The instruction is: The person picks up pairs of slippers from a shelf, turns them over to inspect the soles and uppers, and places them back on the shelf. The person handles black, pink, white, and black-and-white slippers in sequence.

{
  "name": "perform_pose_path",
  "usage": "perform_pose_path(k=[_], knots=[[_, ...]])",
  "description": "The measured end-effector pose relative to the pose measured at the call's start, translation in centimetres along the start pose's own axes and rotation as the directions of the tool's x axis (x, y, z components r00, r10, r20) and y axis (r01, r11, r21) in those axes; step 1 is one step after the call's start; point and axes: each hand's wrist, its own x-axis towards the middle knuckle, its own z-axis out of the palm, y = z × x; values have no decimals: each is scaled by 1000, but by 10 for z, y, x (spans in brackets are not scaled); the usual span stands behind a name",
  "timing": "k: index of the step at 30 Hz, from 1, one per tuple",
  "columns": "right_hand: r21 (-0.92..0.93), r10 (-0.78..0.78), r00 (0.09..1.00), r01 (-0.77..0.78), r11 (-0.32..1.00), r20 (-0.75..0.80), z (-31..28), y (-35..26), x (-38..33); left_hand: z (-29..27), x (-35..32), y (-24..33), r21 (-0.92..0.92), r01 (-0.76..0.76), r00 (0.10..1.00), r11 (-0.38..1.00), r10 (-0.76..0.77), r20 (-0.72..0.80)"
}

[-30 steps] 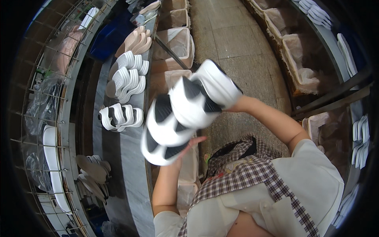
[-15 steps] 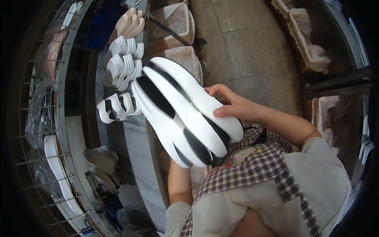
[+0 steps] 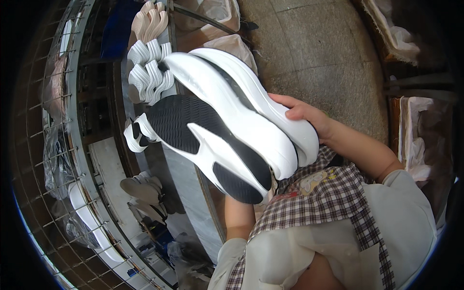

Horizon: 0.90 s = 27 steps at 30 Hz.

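Several white shoe soles [image 3: 232,106] stand side by side in front of me as a bundle. The nearest one turns its black ribbed tread [image 3: 181,121] up toward me. My right hand [image 3: 307,116] is closed round the outer side of the farthest-right sole, thumb on the white edge and fingers curling behind. My left forearm [image 3: 239,217] reaches up underneath the bundle, and the left hand itself is hidden behind the soles.
On the left bench [image 3: 186,174] are grey-white soles [image 3: 147,79], pinkish soles [image 3: 150,24] and a black-and-white sole [image 3: 135,136]. Beige soles [image 3: 140,188] sit lower down. A wire mesh [image 3: 36,159] runs along the far left. Lined bins [image 3: 232,48] flank the walkway [image 3: 319,53].
The bundle has spread and tilted, so the nearest sole now shows its black tread more fully. The right hand has shifted to the right along with its sole.
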Motion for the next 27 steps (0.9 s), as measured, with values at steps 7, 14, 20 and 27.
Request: perform_pose_path(k=[7,14,20,27], knots=[[438,39,993,-84,895,111,-6,10,8,6,-14,11,21,-45,999,999,45,3],[142,-5,1000,3,990,12,-11,3,8,5,-12,15,27,-78,996,997,77,36],[-121,76,995,-83,989,-57,-16,7,16,12,-19,22,35,-94,994,995,92,61],[252,130,977,-171,952,170,-11,31,25,22,-33,24,22,-264,964,964,263,49]])
